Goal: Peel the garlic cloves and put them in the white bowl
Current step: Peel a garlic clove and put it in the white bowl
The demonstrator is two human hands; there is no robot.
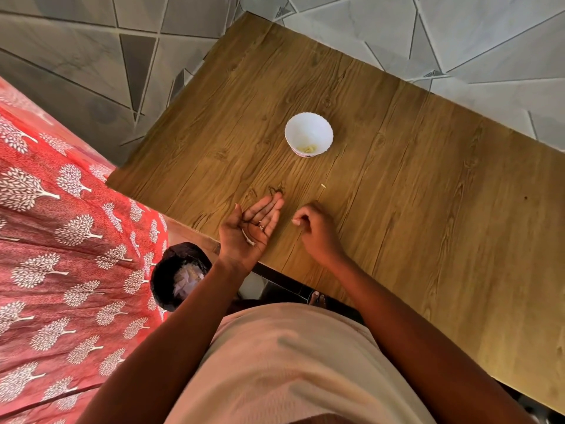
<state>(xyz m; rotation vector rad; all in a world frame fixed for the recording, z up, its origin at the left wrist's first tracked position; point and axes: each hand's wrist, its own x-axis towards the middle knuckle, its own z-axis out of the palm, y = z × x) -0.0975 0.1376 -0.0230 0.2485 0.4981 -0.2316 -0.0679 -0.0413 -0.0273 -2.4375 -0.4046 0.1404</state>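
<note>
A strip of garlic skin is cupped in the left hand, palm up, fingers relaxed, long axis diagonal. Right hand is curled loosely; contents can't be told. Peeled cloves are sat in the white bowl further back on the table. No readable writing.

A wood-grain table carries a white bowl, well beyond the left hand, with pale peeled garlic cloves inside. A tiny pale scrap lies just beyond the right hand.
</note>
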